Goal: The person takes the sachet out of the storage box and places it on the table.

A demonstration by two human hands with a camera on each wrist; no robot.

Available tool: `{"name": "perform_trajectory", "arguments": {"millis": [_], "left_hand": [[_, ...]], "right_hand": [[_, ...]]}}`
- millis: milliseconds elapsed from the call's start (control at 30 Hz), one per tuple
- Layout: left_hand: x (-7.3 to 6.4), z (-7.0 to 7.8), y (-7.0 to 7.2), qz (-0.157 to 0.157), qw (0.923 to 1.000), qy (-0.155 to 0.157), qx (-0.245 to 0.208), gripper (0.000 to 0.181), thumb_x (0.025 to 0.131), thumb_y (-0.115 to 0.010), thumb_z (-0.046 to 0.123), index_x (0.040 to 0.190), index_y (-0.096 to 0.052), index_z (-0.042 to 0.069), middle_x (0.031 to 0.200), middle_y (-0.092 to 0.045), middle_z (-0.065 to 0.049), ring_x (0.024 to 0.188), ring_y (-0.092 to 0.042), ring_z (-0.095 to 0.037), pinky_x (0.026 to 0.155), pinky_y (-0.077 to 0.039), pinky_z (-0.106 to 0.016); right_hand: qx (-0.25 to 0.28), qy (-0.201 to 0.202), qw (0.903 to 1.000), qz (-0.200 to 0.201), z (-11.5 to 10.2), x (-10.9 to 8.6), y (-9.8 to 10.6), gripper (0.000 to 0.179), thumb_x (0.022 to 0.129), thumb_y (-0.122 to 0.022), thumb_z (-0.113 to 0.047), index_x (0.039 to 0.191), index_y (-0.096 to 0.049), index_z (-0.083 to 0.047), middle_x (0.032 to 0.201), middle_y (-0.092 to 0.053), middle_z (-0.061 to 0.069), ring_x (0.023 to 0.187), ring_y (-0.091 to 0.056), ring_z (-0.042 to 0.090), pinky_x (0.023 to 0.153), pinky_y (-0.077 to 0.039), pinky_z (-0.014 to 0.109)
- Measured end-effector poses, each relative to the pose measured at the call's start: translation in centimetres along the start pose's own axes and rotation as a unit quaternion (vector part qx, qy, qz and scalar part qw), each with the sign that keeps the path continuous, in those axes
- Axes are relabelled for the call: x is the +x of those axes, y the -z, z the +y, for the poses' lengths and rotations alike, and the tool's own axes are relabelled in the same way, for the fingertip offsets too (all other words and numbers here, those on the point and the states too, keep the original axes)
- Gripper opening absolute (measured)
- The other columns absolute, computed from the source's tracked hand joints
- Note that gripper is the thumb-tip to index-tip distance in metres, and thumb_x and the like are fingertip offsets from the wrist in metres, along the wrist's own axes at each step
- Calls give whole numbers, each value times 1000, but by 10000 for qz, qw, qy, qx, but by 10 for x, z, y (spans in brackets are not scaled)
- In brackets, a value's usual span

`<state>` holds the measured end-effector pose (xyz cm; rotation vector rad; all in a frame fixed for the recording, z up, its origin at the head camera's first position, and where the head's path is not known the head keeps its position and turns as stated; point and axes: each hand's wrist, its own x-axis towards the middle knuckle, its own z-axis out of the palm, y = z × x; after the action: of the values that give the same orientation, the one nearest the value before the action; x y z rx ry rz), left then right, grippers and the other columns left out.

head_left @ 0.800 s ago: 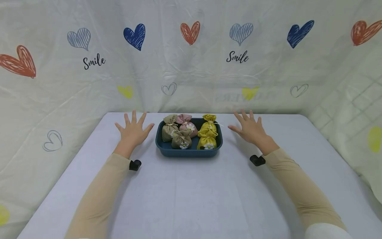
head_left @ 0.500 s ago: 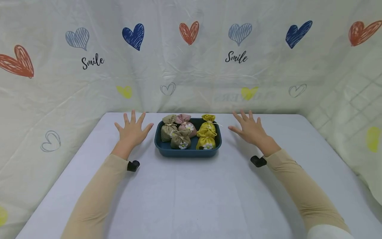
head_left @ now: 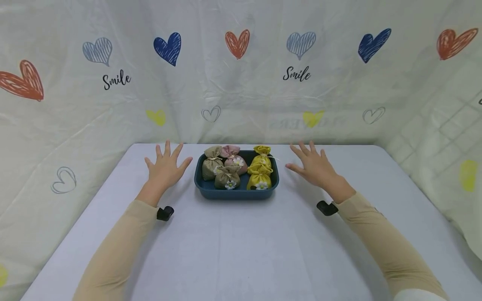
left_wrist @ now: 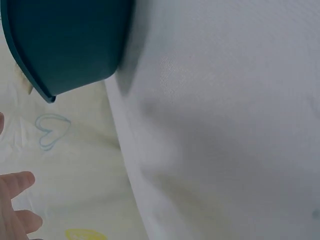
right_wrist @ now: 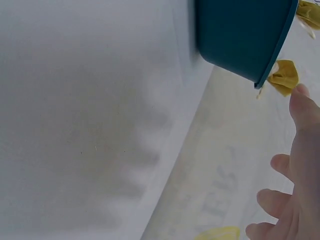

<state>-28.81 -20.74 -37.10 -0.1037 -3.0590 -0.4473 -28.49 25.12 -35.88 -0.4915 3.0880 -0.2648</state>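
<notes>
A dark blue-green tray point(head_left: 236, 195) stands on the table with several tied cloth pouches in it. Two greyish-beige pouches point(head_left: 212, 168) point(head_left: 227, 179) and a pink pouch point(head_left: 230, 151) fill its left part; two yellow pouches point(head_left: 260, 179) point(head_left: 261, 158) sit at its right. White flowers decorate pouch fronts. My left hand point(head_left: 163, 171) hovers left of the tray, fingers spread, holding nothing. Right of the tray, my right hand point(head_left: 315, 169) is held out likewise, apart from it. Both wrist views show the tray's outer wall point(left_wrist: 65, 45) point(right_wrist: 240, 40) beyond the fingers.
The white table point(head_left: 233, 246) extends in front of the tray and to both sides. Behind it hangs a pale sheet point(head_left: 263, 92) printed with hearts and "Smile". A small black wrist camera point(head_left: 165, 213) is on the left wrist, another black camera point(head_left: 326, 207) on the right.
The head view has shifted slightly, moving the tray a little left in the picture. My right hand has drifted slightly left and its fingers sit closer together. The pouches stay in place.
</notes>
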Motion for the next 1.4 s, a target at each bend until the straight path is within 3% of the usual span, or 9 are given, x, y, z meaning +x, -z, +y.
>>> {"name": "perform_trajectory", "arguments": {"millis": [567, 733, 967, 1400], "left_hand": [[-16, -1, 1, 158, 9997, -181, -45, 81, 104, -37, 65, 166, -22, 15, 170, -2, -22, 152, 3, -51, 107, 5, -82], [-16, 5, 0, 138, 9995, -289, -38, 83, 103, -34, 68, 166, -23, 14, 169, -7, -23, 152, -2, -52, 108, 3, -81], [-17, 17, 0, 10, 9992, -397, -45, 75, 107, -37, 59, 166, -22, 15, 170, -8, -21, 153, -2, -50, 111, -1, -79], [-25, 27, -5, -117, 9980, -599, 161, 75, 108, -39, 57, 166, -20, 14, 170, -11, -19, 153, -5, -47, 114, -7, -75]], "right_hand": [[168, 735, 9963, 416, -13, -12, -3, 71, 104, -60, -44, 159, -39, -5, 163, -29, 24, 151, -15, 49, 118, -16, 66], [250, 839, 9944, 598, -13, -17, -3, 68, 102, -65, -41, 156, -44, -5, 161, -35, 22, 151, -21, 47, 117, -23, 65], [286, 1127, 9887, 944, -12, -22, -5, 64, 101, -67, -39, 152, -50, -4, 158, -42, 18, 147, -33, 44, 110, -35, 65], [858, 1238, 9827, 1075, -23, -27, -6, 58, 101, -69, -33, 149, -54, -5, 152, -50, 18, 141, -44, 41, 108, -40, 62]]}}
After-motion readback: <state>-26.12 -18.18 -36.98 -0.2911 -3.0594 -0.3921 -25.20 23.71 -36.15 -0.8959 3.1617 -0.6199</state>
